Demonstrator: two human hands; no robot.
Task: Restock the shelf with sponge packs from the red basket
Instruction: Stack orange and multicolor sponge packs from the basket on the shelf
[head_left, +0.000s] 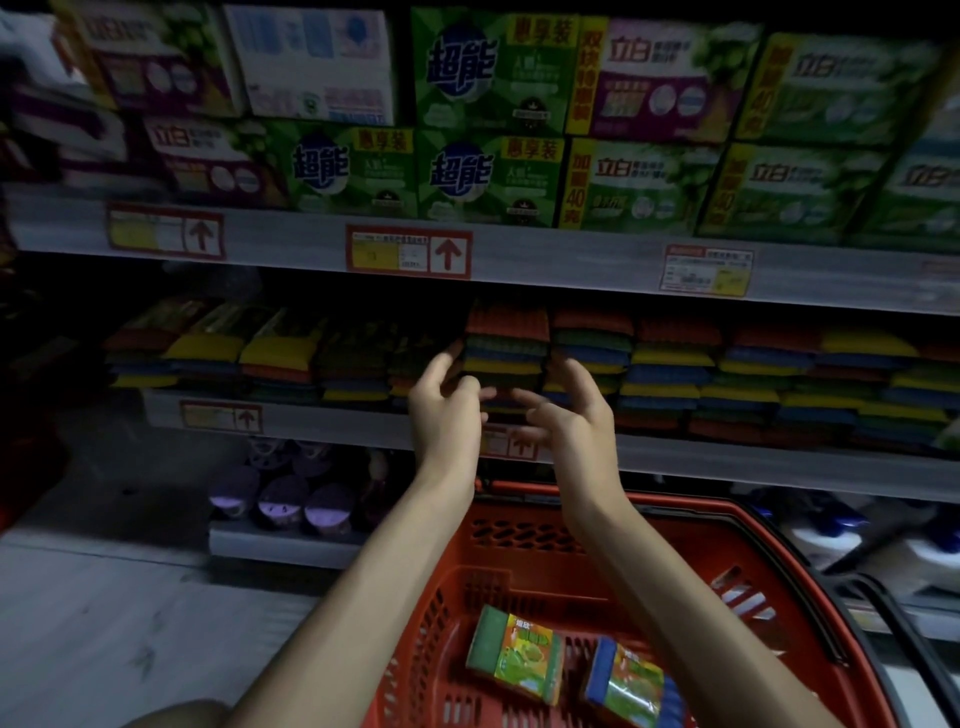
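A person's left hand (449, 397) and right hand (569, 410) are raised side by side, palms turned toward each other, before a stack of sponge packs (506, 345) on the grey metal middle shelf (322, 415) of a dim shop aisle. Both hands hold nothing, their fingers spread and loosely bent. Whether the left fingertips touch the stack cannot be told. The stacked packs lie flat, their long edges facing the aisle as level bands of red, green, blue and yellow. Similar stacks fill the shelf on both sides.

Below the forearms stands a red plastic basket with slotted walls (519, 540), two packs on its floor: a green-edged sponge pack (511, 657) and, just to its right, a blue-edged sponge pack (626, 686). Both lie flat with the printed green-and-yellow face up, the long axis slanting from far left to near right.

The upper shelf carries green cardboard boxes (488, 176) marked "超能" and "惠享装", beside green-and-white boxes (644, 182) marked "立白" and "加量40克". Red-framed price tags (408, 252) with upward arrows sit on the shelf edge, their small print unreadable. Purple round-lidded tubs (283, 506) stand on the bottom shelf, above a pale grey floor (104, 623).
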